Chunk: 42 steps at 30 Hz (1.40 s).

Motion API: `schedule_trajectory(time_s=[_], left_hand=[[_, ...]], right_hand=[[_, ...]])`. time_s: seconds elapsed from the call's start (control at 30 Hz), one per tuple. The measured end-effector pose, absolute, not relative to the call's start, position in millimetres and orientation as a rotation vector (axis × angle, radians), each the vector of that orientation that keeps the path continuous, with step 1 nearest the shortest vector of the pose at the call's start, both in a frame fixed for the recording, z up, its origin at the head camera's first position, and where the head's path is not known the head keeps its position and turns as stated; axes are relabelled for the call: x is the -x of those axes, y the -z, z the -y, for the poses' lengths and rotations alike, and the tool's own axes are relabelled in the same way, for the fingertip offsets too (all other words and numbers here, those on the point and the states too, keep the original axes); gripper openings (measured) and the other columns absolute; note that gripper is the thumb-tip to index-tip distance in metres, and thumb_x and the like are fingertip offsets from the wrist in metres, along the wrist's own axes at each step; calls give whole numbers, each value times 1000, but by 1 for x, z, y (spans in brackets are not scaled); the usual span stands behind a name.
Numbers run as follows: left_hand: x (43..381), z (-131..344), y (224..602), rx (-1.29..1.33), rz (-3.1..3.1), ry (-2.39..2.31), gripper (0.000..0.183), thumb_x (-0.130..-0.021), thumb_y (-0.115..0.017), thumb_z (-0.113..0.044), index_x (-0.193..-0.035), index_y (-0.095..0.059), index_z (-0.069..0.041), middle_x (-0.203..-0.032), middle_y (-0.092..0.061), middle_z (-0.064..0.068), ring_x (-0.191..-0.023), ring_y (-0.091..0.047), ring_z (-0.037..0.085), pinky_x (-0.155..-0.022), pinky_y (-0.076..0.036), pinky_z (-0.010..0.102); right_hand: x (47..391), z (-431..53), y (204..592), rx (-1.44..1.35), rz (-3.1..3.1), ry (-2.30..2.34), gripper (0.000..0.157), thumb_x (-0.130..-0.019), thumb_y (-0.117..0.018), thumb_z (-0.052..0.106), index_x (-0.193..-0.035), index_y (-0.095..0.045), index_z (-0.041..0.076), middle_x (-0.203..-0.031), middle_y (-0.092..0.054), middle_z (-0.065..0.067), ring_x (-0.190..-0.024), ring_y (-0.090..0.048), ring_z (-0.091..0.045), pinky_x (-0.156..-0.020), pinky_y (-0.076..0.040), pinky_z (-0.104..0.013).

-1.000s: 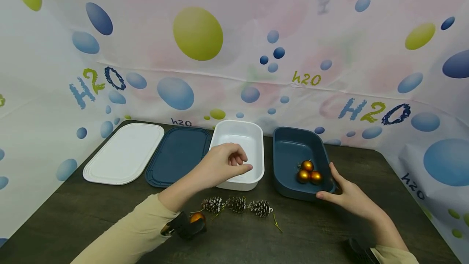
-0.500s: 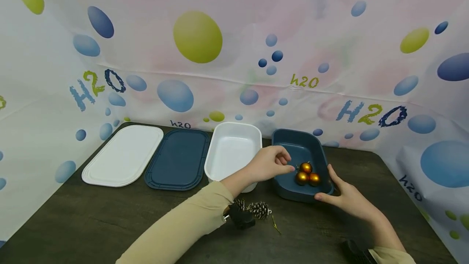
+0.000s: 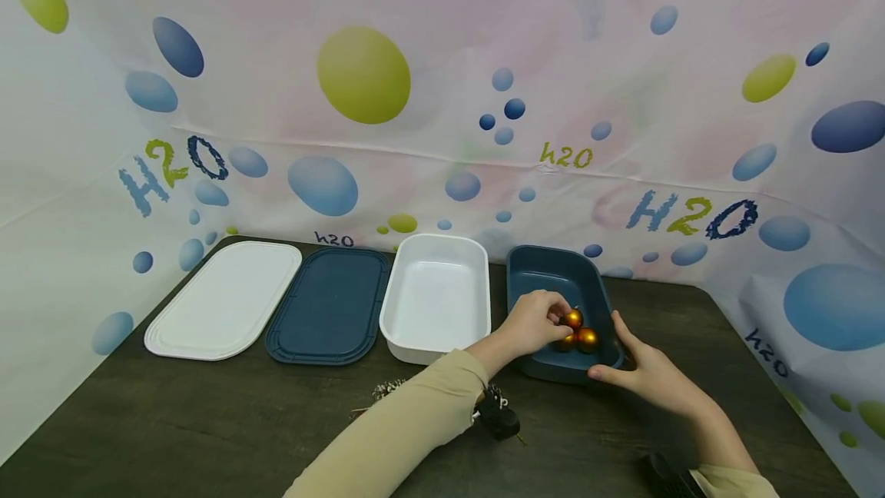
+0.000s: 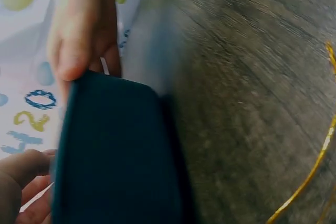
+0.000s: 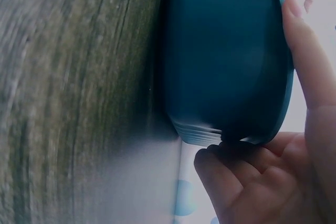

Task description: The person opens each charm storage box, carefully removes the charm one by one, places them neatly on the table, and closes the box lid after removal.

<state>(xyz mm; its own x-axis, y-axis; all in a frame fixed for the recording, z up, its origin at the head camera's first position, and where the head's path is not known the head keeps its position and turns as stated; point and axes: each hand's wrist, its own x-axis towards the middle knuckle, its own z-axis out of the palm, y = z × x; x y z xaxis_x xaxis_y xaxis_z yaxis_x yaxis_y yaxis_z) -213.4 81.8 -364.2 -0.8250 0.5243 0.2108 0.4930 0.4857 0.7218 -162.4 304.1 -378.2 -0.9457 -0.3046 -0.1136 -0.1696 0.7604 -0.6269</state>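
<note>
Your left hand (image 3: pixel 535 321) has moved across: a second ago it was over the white container (image 3: pixel 437 298), half a second ago at the left edge of the blue container (image 3: pixel 546 281), and now it reaches inside, at the baubles (image 3: pixel 588 342). Its fingers are curled beside the upper bauble (image 3: pixel 574 319); you cannot tell whether they pinch it. Your right hand (image 3: pixel 646 375) keeps its hold on the blue container's lower-right corner. The pine cones (image 3: pixel 387 388), plain to see a second ago in the lower middle of the frame, are now mostly hidden behind your left sleeve (image 3: pixel 408 429).

The right wrist view shows what the head view hides: your right thumb lies along the rim while the fingers curl under the corner. The left wrist view adds a gold cord (image 4: pixel 328 140) at the right of the frame, over the bench (image 4: pixel 236 87).

In the head view the blue container sits right of centre, its long axis running from far to near, with the far end leaning left. The three gold-orange baubles cluster in its near half.
</note>
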Motion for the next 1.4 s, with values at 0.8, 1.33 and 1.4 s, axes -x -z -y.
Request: schedule_trajectory(time_s=[0.8, 1.33, 1.4], left_hand=[[209, -105, 376, -572, -2976, -741, 32, -81, -78, -31, -111, -71, -24, -104, -67, -14, -95, -60, 4, -78, -48, 18], [208, -109, 378, -461, -3006, -761, 19, -82, -76, -29, -100, -74, -26, -97, -66, -16, -83, -60, 2, -66, -48, 18], [208, -109, 379, -469, -3006, -787, 18, -82, -77, -28, -100, -75, -26, -96, -66, -15, -83, -60, 2, -66, -47, 17]], right_hand=[[162, -303, 377, 387, -2745, 948, 103, -89, -67, 37, -152, 6, 2, -140, -25, -44, -89, -56, -27, -70, -48, -36], [162, -303, 378, 377, -2732, 965, 103, -89, -67, 37, -152, 7, 4, -140, -27, -43, -83, -55, -24, -66, -45, -34], [162, -303, 379, 379, -2735, 968, 103, -89, -67, 37, -152, 7, 4, -140, -26, -43, -84, -54, -25, -67, -45, -34]])
